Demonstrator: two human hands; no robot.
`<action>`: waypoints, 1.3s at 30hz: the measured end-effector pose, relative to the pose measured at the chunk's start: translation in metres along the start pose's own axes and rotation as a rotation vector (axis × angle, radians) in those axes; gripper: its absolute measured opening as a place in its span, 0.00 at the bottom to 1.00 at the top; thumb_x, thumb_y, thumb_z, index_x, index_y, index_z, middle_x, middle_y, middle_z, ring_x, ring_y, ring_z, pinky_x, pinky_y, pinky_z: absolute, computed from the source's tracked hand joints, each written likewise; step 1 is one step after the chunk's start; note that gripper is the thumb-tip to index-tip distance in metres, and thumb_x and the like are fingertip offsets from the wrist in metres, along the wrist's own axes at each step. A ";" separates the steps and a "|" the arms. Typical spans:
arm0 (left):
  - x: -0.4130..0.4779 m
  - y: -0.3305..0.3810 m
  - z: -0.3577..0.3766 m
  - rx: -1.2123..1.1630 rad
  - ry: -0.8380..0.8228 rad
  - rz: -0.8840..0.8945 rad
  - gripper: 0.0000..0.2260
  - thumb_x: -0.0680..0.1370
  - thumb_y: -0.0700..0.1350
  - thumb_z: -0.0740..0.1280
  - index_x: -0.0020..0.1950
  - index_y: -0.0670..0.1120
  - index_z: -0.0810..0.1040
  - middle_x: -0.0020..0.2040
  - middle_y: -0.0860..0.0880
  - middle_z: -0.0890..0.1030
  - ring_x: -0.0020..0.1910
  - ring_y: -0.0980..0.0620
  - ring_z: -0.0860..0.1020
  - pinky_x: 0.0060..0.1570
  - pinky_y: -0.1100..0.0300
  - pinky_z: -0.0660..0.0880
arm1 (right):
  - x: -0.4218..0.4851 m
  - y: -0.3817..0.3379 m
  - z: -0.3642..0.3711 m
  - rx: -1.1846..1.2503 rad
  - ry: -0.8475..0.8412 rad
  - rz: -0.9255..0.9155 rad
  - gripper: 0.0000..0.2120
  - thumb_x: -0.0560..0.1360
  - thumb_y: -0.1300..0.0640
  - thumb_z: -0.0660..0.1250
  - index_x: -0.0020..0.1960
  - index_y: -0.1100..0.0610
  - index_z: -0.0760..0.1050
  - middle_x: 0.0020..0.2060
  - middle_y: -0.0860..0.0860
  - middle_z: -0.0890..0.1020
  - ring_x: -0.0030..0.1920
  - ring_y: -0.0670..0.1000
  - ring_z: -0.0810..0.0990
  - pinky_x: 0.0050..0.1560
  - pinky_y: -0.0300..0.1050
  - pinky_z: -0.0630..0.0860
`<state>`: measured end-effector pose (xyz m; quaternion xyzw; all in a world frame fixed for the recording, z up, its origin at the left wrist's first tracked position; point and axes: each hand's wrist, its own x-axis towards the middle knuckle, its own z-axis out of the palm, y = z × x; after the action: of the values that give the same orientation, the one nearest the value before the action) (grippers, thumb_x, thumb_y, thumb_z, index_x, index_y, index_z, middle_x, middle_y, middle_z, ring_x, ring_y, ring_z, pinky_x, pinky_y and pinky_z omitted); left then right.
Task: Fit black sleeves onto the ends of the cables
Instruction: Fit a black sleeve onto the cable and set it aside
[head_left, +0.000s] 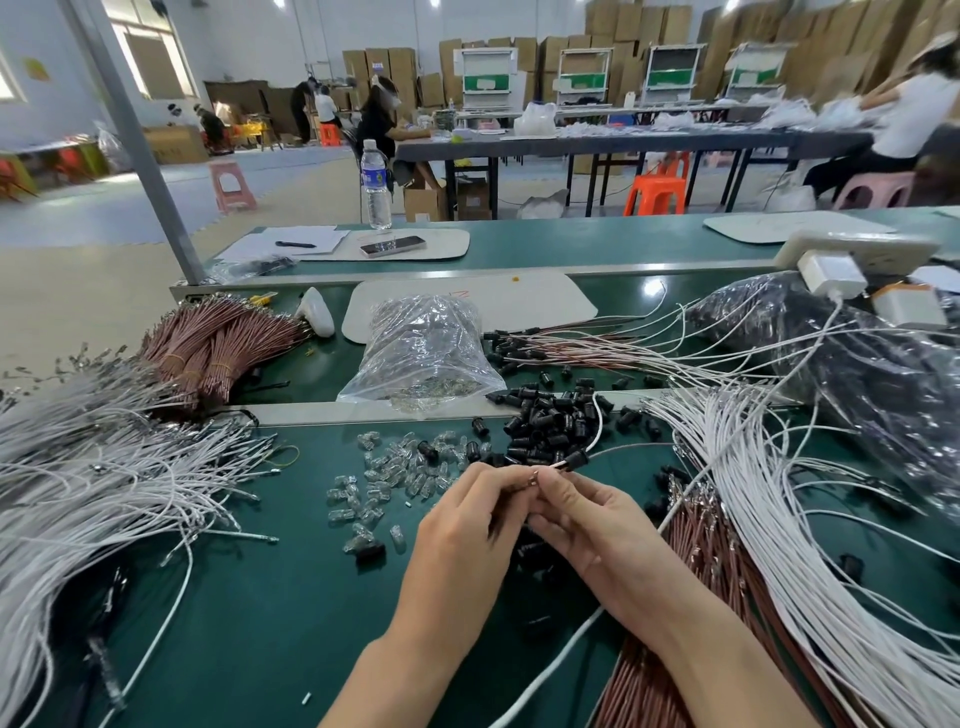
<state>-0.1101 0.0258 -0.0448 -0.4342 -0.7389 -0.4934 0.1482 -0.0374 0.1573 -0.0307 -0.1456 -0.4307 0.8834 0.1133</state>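
My left hand (467, 525) and my right hand (587, 519) meet over the green table (249, 623). Both pinch the metal-tipped ends of a white cable (597, 431) and a brown cable (631, 448). A black sleeve (575, 459) sits on these cables just beyond my right fingertips. A heap of loose black sleeves (545, 426) lies right behind the hands. More black sleeves (535, 558) lie under my hands, partly hidden.
Several clear small caps (395, 478) lie left of the hands. White cable bundles spread at the left (104, 478) and right (779, 519); brown cables (675, 649) lie bottom right, brown bundles (218, 343) far left. A plastic bag (423, 353) stands behind.
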 end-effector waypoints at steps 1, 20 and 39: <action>0.000 0.000 0.000 0.006 0.008 -0.007 0.09 0.80 0.43 0.70 0.58 0.54 0.79 0.51 0.62 0.80 0.51 0.63 0.80 0.51 0.70 0.75 | 0.000 -0.001 0.001 0.001 0.009 -0.007 0.16 0.64 0.52 0.77 0.49 0.59 0.87 0.44 0.56 0.86 0.42 0.48 0.86 0.43 0.38 0.82; 0.000 -0.005 0.001 -0.038 0.065 -0.088 0.08 0.79 0.47 0.69 0.56 0.50 0.83 0.49 0.61 0.82 0.50 0.62 0.81 0.50 0.65 0.77 | 0.000 0.001 0.002 -0.060 0.111 -0.141 0.14 0.67 0.53 0.74 0.49 0.59 0.87 0.47 0.61 0.87 0.42 0.50 0.86 0.42 0.37 0.82; 0.000 -0.011 -0.001 0.129 -0.082 -0.209 0.15 0.82 0.63 0.58 0.63 0.59 0.75 0.52 0.65 0.76 0.55 0.63 0.74 0.54 0.68 0.70 | 0.001 0.007 0.001 -0.243 0.206 -0.235 0.10 0.70 0.58 0.76 0.49 0.60 0.80 0.45 0.56 0.88 0.48 0.53 0.88 0.41 0.38 0.82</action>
<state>-0.1194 0.0236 -0.0508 -0.3642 -0.8158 -0.4395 0.0930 -0.0390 0.1521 -0.0360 -0.1967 -0.5345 0.7859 0.2407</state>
